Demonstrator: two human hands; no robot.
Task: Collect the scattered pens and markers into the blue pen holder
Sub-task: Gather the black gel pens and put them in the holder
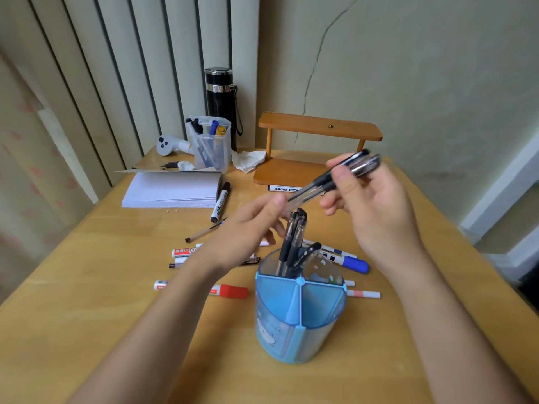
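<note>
On the wooden counter (pixel 87 287), near its front edge, stands the blue pen holder (pixel 300 313) with black pens in its far compartment. Our right hand (pixel 376 205) grasps a bundle of black gel pens (pixel 335 177) above it, our left hand (pixel 248 228) pinching their tips. We should lower them tips-first, upright; marker labels are unreadable.

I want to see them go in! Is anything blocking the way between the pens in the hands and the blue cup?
Nothing visible blocks it. The black pens, held by the right hand and left hand, hang above the blue pen holder. Three pens already stand in its far compartment; the near ones look empty.
</note>
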